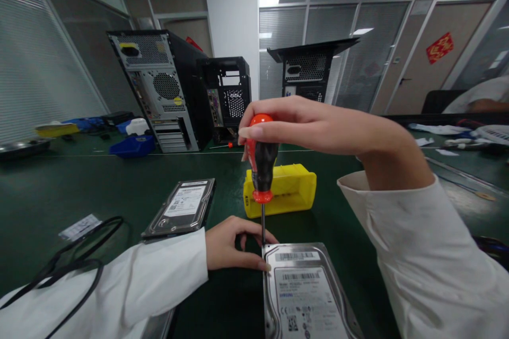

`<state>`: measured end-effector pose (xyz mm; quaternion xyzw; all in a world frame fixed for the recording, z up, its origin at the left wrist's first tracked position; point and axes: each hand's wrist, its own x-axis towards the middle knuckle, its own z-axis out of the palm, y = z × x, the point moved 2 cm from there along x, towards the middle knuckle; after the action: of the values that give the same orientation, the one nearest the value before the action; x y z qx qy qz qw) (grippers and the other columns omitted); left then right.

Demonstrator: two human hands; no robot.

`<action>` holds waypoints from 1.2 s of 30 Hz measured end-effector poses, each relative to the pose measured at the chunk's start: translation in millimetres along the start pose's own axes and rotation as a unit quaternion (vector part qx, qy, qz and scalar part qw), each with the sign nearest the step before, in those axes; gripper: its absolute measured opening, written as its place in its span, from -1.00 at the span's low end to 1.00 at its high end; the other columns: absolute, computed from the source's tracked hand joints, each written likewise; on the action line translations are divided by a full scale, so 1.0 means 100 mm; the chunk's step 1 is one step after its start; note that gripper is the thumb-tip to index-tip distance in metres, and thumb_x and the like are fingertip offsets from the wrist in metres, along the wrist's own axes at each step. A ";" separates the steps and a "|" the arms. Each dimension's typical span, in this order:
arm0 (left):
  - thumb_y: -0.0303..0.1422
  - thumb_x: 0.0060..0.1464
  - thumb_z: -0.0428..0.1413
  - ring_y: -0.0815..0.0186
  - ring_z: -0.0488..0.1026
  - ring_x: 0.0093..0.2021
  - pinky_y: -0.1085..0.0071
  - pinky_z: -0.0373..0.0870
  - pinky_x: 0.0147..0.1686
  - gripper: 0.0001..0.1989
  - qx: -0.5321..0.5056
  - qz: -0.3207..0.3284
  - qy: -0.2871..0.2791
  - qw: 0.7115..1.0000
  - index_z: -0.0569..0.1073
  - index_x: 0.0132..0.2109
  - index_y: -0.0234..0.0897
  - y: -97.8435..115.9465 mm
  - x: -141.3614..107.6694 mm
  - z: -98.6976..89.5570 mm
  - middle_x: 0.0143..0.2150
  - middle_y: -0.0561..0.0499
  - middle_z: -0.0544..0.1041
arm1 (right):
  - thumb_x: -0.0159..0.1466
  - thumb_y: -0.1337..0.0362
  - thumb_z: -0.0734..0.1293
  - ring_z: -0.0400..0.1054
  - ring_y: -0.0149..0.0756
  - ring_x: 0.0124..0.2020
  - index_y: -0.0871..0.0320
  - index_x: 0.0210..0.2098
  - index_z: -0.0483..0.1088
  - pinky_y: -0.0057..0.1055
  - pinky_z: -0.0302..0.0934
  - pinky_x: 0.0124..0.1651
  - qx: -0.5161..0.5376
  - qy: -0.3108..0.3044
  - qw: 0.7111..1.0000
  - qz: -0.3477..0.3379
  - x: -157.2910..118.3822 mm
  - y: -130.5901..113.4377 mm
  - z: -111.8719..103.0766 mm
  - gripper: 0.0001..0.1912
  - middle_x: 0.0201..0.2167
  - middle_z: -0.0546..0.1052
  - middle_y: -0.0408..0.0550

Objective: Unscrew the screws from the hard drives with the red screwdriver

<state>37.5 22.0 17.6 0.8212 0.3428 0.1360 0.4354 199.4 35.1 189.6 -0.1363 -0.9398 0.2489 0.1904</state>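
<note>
My right hand (294, 124) grips the top of a red and black screwdriver (264, 161), which stands upright with its shaft down at the upper left corner of a silver hard drive (306, 296). My left hand (234, 246) holds that same corner, thumb on the drive's left edge and fingers behind the screwdriver shaft. A second hard drive (185, 204) lies label up to the left, beyond my left sleeve. Behind the screwdriver sits a yellow bin (294, 188). The tip of the screwdriver is too small to make out.
Open computer cases (165, 85) stand at the back left, another case (306, 71) behind my right hand. A blue bin (133, 145), a black cable (93, 265) and a label bag (79, 228) lie left. A person's arm (485, 98) shows far right.
</note>
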 end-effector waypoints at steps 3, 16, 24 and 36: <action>-0.23 -0.07 0.23 0.31 0.39 -0.28 0.54 0.15 -0.50 -0.59 0.003 0.001 0.001 1.000 0.48 -0.03 -0.21 -0.01 0.00 0.00 -0.15 0.00 0.54 | 0.29 0.21 0.18 0.30 -0.48 -0.31 0.28 -0.25 0.34 -0.52 0.22 -0.29 -0.032 0.015 0.999 -0.011 0.00 -0.01 -0.01 -0.76 -0.32 0.41 -0.09; -0.21 -0.07 0.22 0.27 0.40 -0.27 0.53 0.15 -0.51 -0.58 0.013 0.001 -0.003 1.000 0.48 -0.03 -0.22 0.01 0.00 -0.01 -0.14 -0.03 0.53 | 0.26 0.19 0.22 0.21 -0.60 -0.48 0.28 -0.39 0.33 -0.62 0.12 -0.46 -0.091 0.053 0.994 -0.020 0.01 -0.02 0.00 -0.75 -0.46 0.33 -0.20; -0.20 -0.09 0.23 0.38 0.32 -0.41 0.55 0.14 -0.54 -0.58 0.014 -0.010 0.003 1.000 0.50 -0.04 -0.23 0.02 0.01 0.00 -0.18 0.00 0.54 | 0.31 0.25 0.15 0.28 -0.50 -0.23 0.24 -0.11 0.37 -0.55 0.22 -0.21 -0.125 0.063 0.990 -0.032 0.03 -0.01 0.00 -0.73 -0.19 0.43 -0.14; -0.22 -0.07 0.22 0.32 0.36 -0.30 0.53 0.11 -0.51 -0.60 0.018 -0.006 0.001 1.000 0.48 -0.04 -0.17 0.00 0.01 0.00 -0.15 0.03 0.53 | 0.31 0.32 0.14 0.32 -0.52 -0.32 0.29 -0.24 0.35 -0.54 0.25 -0.26 -0.019 0.030 0.998 -0.060 0.06 -0.02 0.05 -0.80 -0.33 0.44 -0.11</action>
<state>38.4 23.2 17.2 0.8267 0.3507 0.1275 0.4211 191.3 33.3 188.2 -0.0910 -0.9448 0.2151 0.2300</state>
